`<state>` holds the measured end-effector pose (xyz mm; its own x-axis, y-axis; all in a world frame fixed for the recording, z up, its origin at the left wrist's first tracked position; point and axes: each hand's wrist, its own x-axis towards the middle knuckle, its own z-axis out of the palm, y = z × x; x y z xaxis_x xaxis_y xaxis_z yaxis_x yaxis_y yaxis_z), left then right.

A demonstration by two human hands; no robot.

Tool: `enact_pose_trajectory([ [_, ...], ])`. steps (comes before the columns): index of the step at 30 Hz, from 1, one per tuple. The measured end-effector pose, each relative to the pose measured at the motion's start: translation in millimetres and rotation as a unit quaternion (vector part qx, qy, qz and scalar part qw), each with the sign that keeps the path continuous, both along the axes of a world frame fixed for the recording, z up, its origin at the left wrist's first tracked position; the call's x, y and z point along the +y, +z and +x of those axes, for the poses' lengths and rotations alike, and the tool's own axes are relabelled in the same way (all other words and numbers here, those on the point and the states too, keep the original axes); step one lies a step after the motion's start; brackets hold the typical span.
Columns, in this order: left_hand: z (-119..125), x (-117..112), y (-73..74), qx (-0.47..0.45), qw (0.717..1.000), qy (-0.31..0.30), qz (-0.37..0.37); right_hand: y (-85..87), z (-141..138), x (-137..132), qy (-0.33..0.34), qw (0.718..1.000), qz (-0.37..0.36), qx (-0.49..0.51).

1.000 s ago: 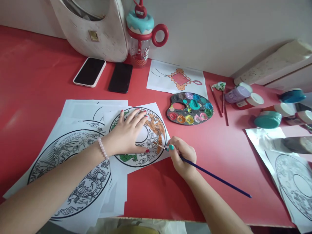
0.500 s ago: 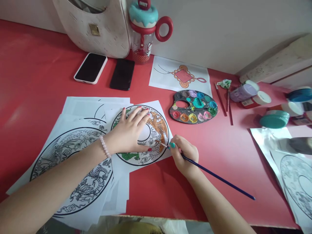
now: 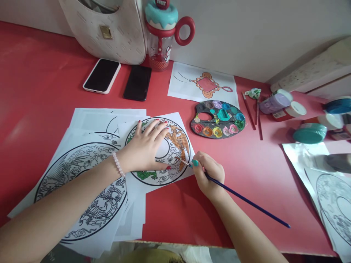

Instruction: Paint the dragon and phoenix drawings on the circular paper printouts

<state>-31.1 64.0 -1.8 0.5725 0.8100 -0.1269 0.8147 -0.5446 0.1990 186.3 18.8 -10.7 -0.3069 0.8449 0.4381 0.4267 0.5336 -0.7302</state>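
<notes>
My left hand (image 3: 148, 146) lies flat with fingers spread on a sheet with a round printed drawing (image 3: 171, 179). Part of that drawing is coloured: an orange phoenix (image 3: 179, 140) at its right and a green figure (image 3: 146, 175) at its lower left. Between the fingers of my right hand (image 3: 208, 174) is a dark blue paintbrush (image 3: 249, 201), its handle slanting down to the right. The brush tip meets or hovers just above the drawing beside the phoenix's tail; contact is hard to tell. A paint palette (image 3: 201, 126) with several colours sits just beyond my right hand.
More printed sheets (image 3: 82, 197) lie under my left forearm. Two phones (image 3: 101, 76), a white handbag (image 3: 123, 33) and a cup (image 3: 161, 47) stand toward the back. Several paint jars (image 3: 309, 133), thin brushes (image 3: 249, 111) and other sheets (image 3: 333, 204) are at right.
My right hand and the paintbrush have shifted very slightly, the handle's end moving a little right and down. My left hand stays in place on the sheet.
</notes>
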Motion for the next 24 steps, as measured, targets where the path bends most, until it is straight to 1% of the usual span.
enact_pose_trajectory([
  [5, -0.6, -0.2, -1.2, -0.006, 1.000, 0.000, 0.003, 0.3, -1.3, 0.1, 0.012, 1.000, -0.002, -0.005],
  [8, -1.1, -0.4, -1.8, -0.006, 1.000, -0.001, 0.005, 0.7, -1.3, 0.2, -0.003, 1.000, 0.003, -0.015],
  [12, -1.2, -0.4, -1.8, -0.002, 1.000, -0.001, 0.003, -0.8, 0.2, 0.0, -0.019, 1.000, 0.005, -0.004],
  [17, -0.3, 0.0, -1.0, 0.003, 1.000, 0.000, -0.007, -2.3, 2.7, -1.2, -0.047, 0.999, -0.016, -0.013],
  [24, 0.5, 0.1, 1.8, 0.010, 1.000, 0.003, -0.018, -1.1, 0.8, -0.4, -0.083, 0.996, -0.023, -0.015],
])
